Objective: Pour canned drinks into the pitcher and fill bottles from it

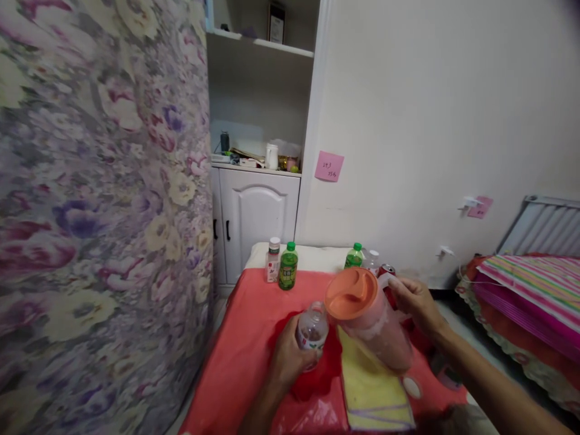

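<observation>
One frosted plastic pitcher [383, 341], round orange lid [347, 302] — tilted, right hand [417, 302] gripping handle [384, 281]; lid near neck of one clear uncapped plastic bottle [312, 329], left hand [287, 353] wrapped round it. Both above red-covered table [242, 326] — two green-capped green plastic bottles [288, 269] behind.

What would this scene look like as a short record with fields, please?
Left hand: holding a clear bottle
Right hand: gripping the handle of a pitcher
Pitcher pose: tilted, orange lid towards the bottle
Liquid flow: cannot tell
Surface: red table cover with a yellow cloth
Far left of table: green bottle beside a white-capped bottle
Wall: pink note, handwritten
</observation>
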Demonstrator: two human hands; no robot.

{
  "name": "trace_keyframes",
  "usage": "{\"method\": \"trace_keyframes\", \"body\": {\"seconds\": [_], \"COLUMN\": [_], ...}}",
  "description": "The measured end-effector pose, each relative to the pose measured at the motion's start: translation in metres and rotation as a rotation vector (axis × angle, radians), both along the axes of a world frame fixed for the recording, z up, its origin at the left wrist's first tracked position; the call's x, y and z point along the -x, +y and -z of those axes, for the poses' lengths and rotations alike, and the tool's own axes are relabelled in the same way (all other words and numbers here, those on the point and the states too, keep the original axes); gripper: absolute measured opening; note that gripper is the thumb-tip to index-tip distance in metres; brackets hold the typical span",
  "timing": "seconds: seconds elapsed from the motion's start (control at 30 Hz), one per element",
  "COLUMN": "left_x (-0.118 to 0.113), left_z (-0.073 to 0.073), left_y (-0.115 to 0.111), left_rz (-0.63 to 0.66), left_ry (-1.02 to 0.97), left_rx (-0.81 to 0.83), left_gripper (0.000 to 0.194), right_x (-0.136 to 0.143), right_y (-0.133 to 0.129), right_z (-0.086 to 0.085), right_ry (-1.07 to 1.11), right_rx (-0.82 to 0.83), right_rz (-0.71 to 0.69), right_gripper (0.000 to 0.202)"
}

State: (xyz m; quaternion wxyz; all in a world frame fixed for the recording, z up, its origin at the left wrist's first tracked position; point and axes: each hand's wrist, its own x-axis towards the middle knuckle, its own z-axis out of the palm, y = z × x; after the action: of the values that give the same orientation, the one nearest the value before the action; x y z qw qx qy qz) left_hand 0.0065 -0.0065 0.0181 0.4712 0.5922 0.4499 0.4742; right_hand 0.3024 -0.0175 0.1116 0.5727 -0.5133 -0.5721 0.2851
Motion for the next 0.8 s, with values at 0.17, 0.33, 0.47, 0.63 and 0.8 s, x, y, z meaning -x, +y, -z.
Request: {"method": "trace_keyframes", "body": {"seconds": [0.17,0.33,0.47,0.63,0.8], "left_x": [0.003,-0.001,-0.003,-0.003,-0.004], "left_z": [-0.005,-0.005,-0.001,-0.005,-0.010], "left_y": [0.001,0.002,0.004,0.005,0.005], "left_rz": [-0.033,-0.064,-0.061,-0.060,-0.061], "left_ry": [0.000,0.021,0.009,0.000,0.005], "left_rx": [0.033,0.056,0.061,0.076,0.076], "left_gripper": [0.055,0.057,0.062,0.063,0.062], "right_x": [-0.010,-0.018,-0.015,-0.011,-0.014], "right_y": [0.005,0.006,0.007,0.008,0.005], "right_z": [0.031,0.060,0.078,0.097,0.112], "right_ry": [0.148,0.318,0.431,0.519,0.520], "right_rx": [-0.022,-0.075,-0.112,-0.134,-0.155], "right_rz": [0.070,0.150,0.199,0.231,0.268], "right_gripper": [0.050,0.048,0.048,0.046,0.044]}}
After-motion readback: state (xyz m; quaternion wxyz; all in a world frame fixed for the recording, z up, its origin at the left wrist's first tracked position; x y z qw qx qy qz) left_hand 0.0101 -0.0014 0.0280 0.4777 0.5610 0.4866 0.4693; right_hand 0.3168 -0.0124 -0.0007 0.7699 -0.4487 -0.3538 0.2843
